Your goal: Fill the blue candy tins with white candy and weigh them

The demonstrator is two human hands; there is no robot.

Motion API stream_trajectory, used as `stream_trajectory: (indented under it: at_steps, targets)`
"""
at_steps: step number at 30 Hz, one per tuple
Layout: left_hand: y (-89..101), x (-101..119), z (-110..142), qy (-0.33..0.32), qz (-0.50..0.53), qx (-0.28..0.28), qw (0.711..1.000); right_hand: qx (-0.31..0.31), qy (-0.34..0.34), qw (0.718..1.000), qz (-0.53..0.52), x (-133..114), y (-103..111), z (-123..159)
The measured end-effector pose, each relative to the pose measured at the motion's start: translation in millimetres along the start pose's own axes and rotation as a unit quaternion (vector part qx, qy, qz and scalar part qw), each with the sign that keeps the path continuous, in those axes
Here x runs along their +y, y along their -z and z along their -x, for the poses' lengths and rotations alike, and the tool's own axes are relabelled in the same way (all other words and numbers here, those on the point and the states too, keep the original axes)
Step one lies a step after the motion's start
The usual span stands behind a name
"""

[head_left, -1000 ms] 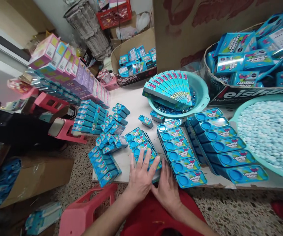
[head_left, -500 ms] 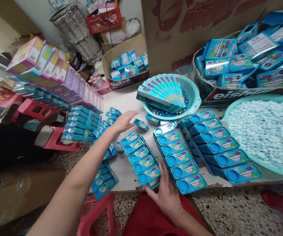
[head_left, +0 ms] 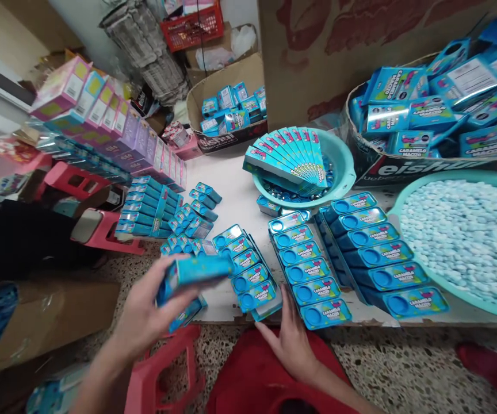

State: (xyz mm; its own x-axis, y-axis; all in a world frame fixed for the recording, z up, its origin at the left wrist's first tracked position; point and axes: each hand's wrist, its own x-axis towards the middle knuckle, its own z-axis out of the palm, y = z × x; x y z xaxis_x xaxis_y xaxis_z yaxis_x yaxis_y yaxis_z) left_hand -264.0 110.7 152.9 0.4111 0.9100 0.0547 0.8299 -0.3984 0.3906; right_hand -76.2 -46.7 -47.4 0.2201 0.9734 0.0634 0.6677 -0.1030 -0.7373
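My left hand (head_left: 142, 310), partly blurred, is closed around a blue candy box (head_left: 199, 271). It holds the box above the table's front left edge, hiding part of the boxes behind. My right hand (head_left: 295, 339) rests at the near end of a row of upright candy boxes (head_left: 251, 278). Its fingers are stretched out between this row and the middle row of boxes (head_left: 304, 270), with the thumb spread by the near corner. A third row of boxes (head_left: 373, 253) stands further right. Smaller groups of boxes (head_left: 197, 207) sit left of the rows.
A turquoise basin (head_left: 343, 187) carries a fan of flat blue cartons (head_left: 289, 152). At right, a wide tub (head_left: 404, 198) holds pale blue candies. Cartons of blue boxes (head_left: 360, 169) stand behind. Stacked pink and purple boxes (head_left: 123, 138) are at left; a pink stool (head_left: 166, 368) stands below.
My left hand has picked up the lone candy box near the basin and brought it back toward me, to the left. My right hand stays by the row's near end. The view shifted slightly.
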Motion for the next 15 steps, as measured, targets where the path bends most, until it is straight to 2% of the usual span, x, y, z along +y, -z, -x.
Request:
stream_trajectory:
  at_steps: [2,4,6,9,11,15]
  targets:
    - [-11.7,23.6,37.4,-0.024,0.001,0.015,1.0,-0.012,-0.006,1.0,-0.026,0.8,-2.1,-0.6]
    - [-42.2,43.7,58.2,-0.079,0.001,0.003,0.997,-0.028,-0.005,0.998,-0.048,2.7,-3.4,0.4]
    - [-78.8,58.0,66.2,-0.128,-0.027,-0.009,0.991,-0.038,-0.003,0.997,-0.066,5.3,-4.1,2.2]
    - [-122.3,70.5,68.6,-0.13,-0.108,0.028,0.985,-0.037,-0.005,0.996,-0.08,8.7,-4.8,4.3]
    - [-137.1,75.9,69.5,-0.111,-0.146,0.059,0.981,-0.03,-0.003,0.996,-0.084,9.8,-4.8,4.5]
    - [-144.4,80.7,69.5,-0.109,-0.155,0.1,0.977,-0.024,0.002,0.995,-0.096,10.3,-3.7,2.7]
